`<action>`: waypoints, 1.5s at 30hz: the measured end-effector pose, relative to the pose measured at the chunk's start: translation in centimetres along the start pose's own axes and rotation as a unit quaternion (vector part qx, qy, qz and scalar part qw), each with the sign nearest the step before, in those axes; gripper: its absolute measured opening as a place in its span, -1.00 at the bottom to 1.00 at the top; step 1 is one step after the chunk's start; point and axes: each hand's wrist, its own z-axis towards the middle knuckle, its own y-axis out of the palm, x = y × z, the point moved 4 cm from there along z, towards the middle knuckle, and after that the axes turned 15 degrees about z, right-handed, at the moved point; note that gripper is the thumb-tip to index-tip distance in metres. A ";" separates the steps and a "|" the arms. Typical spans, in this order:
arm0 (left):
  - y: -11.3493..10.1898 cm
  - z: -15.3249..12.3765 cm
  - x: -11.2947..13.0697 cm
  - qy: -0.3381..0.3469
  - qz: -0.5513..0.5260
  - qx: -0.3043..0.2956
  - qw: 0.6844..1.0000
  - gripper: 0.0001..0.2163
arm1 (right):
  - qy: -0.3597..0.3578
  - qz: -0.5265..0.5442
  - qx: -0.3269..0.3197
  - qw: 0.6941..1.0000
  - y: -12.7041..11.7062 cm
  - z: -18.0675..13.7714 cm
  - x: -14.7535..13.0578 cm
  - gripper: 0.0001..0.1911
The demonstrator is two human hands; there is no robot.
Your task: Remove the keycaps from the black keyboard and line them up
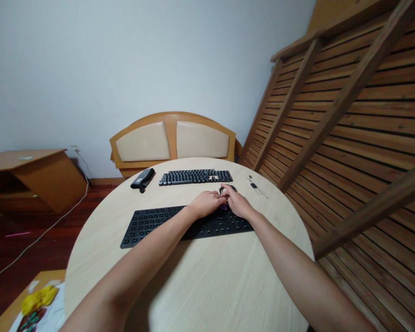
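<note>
A black keyboard base (150, 223) without keycaps lies across the table, its switches exposed. My left hand (207, 203) rests over its upper right part, fingers bent and drawn together. My right hand (238, 203) meets it there, with its fingertips touching the left ones. Whatever the closed fingers hold is hidden or too small to make out. Under them shows a small purple piece (223, 207). A coiled black cable (222, 189) sits just behind my fingertips. Farther back, dark keycaps (193, 177) are set out in keyboard rows, with a gap toward the right.
On the round table (207, 286) a black pouch (143, 179) lies back left, and a thin wire tool with a dark handle (253, 186) back right. Wooden slats (332, 115) lean along the right. A headboard (173, 138) stands behind; a yellow item (39, 299) lies lower left.
</note>
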 end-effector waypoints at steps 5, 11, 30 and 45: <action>-0.3 -1.2 0.1 0.067 0.023 0.030 0.997 -0.87 | -0.005 0.008 -0.006 1.000 0.2 0.2 0.6 -0.29; -0.1 -3.3 -0.9 0.017 0.021 0.031 0.999 -0.85 | -0.010 0.024 0.001 1.000 0.3 0.3 1.2 -0.29; 0.4 -6.4 -2.4 -0.094 0.021 0.019 0.995 -0.83 | -0.012 0.036 0.004 0.999 0.3 0.4 1.3 -0.33; -1.1 -5.2 -0.4 0.006 0.099 -0.001 0.995 -0.93 | -0.006 0.040 -0.001 0.999 0.4 0.5 1.5 -0.33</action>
